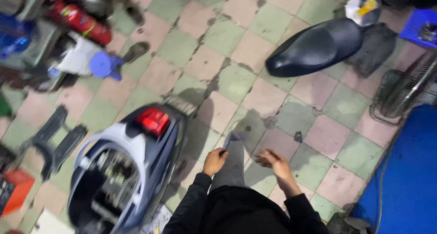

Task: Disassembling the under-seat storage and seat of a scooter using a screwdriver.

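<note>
both arms hung low at six o'clock, sleeved in black to the wrists. the left hand sat at about seven o'clock, fingers curled loosely inward, resting against the grey trouser leg — nothing seen in its grip. the right hand hovered at five o'clock, palm down, fingers spread and blurred — empty. one leg stretched toward twelve between them.

Black long sleeves, grey trouser leg, bare hands.
</note>
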